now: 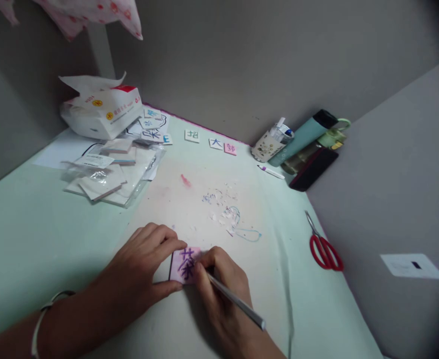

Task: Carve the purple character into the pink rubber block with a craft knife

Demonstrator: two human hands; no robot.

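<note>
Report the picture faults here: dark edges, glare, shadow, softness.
In the head view, the top right corner falls into black; glare whitens patches of the plastic packaging; a soft shadow lies just below the pink tile; and the smallest print on the tissue pack is too soft to read.

The left hand (148, 267) holds a pink square (175, 274), marked with a purple character (186, 267), on the desk (28, 234). The right hand (227, 289) grips a silver tool (238, 301) at the square's right edge. Red-handled scissors (330, 253) lie farther right.
</note>
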